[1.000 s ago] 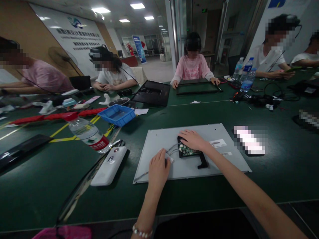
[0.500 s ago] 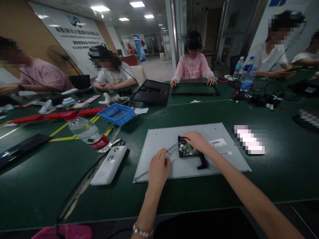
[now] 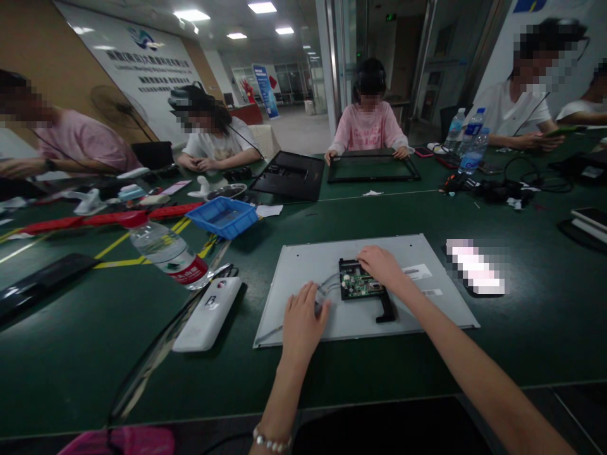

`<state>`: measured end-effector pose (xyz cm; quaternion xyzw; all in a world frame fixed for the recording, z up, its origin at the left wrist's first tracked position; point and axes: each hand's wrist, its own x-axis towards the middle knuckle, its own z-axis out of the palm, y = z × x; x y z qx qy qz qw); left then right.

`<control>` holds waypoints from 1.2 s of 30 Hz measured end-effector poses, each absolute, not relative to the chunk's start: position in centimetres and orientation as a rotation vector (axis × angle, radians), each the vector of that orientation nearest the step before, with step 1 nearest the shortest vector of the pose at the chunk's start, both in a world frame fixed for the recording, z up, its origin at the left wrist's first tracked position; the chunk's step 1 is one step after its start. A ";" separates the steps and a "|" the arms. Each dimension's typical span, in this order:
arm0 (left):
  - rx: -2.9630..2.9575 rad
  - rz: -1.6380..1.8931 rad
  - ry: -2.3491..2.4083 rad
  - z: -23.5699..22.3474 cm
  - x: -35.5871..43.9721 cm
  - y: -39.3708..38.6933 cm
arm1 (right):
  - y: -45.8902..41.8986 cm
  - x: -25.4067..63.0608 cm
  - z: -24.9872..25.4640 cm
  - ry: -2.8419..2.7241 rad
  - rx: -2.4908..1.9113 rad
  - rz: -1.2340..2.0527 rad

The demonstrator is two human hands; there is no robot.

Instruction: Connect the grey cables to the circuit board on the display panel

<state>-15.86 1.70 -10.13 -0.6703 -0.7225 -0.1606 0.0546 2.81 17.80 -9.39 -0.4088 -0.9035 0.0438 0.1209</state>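
Observation:
A pale grey display panel (image 3: 303, 259) lies flat on the green table before me. On it sits a green circuit board (image 3: 358, 284) in a black plastic bracket (image 3: 386, 309), with thin grey cables running left from it. My right hand (image 3: 382, 268) has its bent fingers on the upper right edge of the board's bracket; its thumb is hidden. My left hand (image 3: 303, 316) rests on the panel's left part with fingers stretched and thumb apart, beside the cables. Something small and greyish shows between its thumb and forefinger, too unclear to name.
Left of the panel stand a white power bank (image 3: 208, 314), a tilted water bottle (image 3: 165, 253) and a blue tray (image 3: 222, 218). A lit phone (image 3: 474, 268) lies to the right. Across the table, a person holds a black frame (image 3: 374, 179); a black cover (image 3: 289, 177) lies nearby.
My right hand has slid rightward along the bracket's top edge, uncovering more of the board. My left thumb has moved slightly outward. The panel and board stay in place.

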 end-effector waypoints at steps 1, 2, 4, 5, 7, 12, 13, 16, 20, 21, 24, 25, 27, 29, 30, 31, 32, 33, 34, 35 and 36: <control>-2.027 -0.470 -2.193 -10.0 -15.6 1.6 | 17.8 2.8 -9.5 -2.635 -1.197 0.136; -2.023 -0.455 -2.188 -9.9 -15.4 1.6 | 17.8 2.9 -9.5 -2.630 -1.196 0.139; -2.029 -0.423 -2.181 -9.8 -15.1 1.6 | 17.9 2.9 -9.6 -2.614 -1.193 0.140; -2.035 -0.405 -2.180 -9.8 -15.1 1.6 | 17.9 2.9 -9.7 -2.605 -1.193 0.142; -2.042 -0.367 -2.189 -9.8 -15.0 1.8 | 17.9 2.9 -9.8 -2.594 -1.193 0.151; -2.006 -0.299 -2.167 -8.5 -16.1 2.2 | 18.0 3.0 -10.0 -2.569 -1.179 0.182; -1.984 -0.301 -2.145 -7.8 -16.5 2.4 | 18.0 3.0 -10.1 -2.563 -1.173 0.189; -1.918 -0.321 -2.066 -5.8 -17.9 3.1 | 17.9 3.0 -10.0 -2.544 -1.158 0.206; -1.912 -0.298 -2.011 -4.7 -19.8 4.9 | 17.8 3.1 -9.9 -2.499 -1.152 0.252; -1.929 -0.274 -2.011 -5.0 -20.1 5.3 | 17.8 3.1 -9.9 -2.481 -1.152 0.261; -2.041 -0.158 -2.025 -6.5 -21.0 6.2 | 17.9 3.4 -9.9 -2.427 -1.157 0.275; -2.074 -0.129 -2.042 -7.1 -21.2 6.3 | 17.9 3.5 -10.0 -2.414 -1.165 0.282; -2.115 -0.109 -2.083 -7.7 -21.4 6.3 | 17.8 3.6 -10.1 -2.400 -1.187 0.305; -2.110 -0.137 -2.124 -7.7 -21.3 6.2 | 17.7 3.7 -10.1 -2.400 -1.205 0.327; -2.100 -0.162 -2.134 -7.5 -21.1 6.2 | 17.7 3.6 -10.1 -2.402 -1.213 0.337; -2.089 -0.192 -2.133 -7.2 -20.8 6.4 | 17.6 3.6 -10.1 -2.403 -1.222 0.344; -2.084 -0.222 -2.121 -6.8 -20.3 6.7 | 17.6 3.6 -10.1 -2.402 -1.234 0.350; -2.088 -0.254 -2.096 -6.4 -19.6 7.1 | 17.5 3.5 -10.1 -2.402 -1.249 0.354; -2.114 -0.281 -2.053 -6.1 -18.9 7.6 | 17.5 3.5 -10.0 -2.400 -1.265 0.357; -2.162 -0.298 -1.999 -5.9 -18.0 8.2 | 17.5 3.5 -10.0 -2.398 -1.282 0.359; -2.217 -0.313 -1.940 -5.8 -17.1 8.9 | 17.5 3.5 -10.0 -2.393 -1.293 0.358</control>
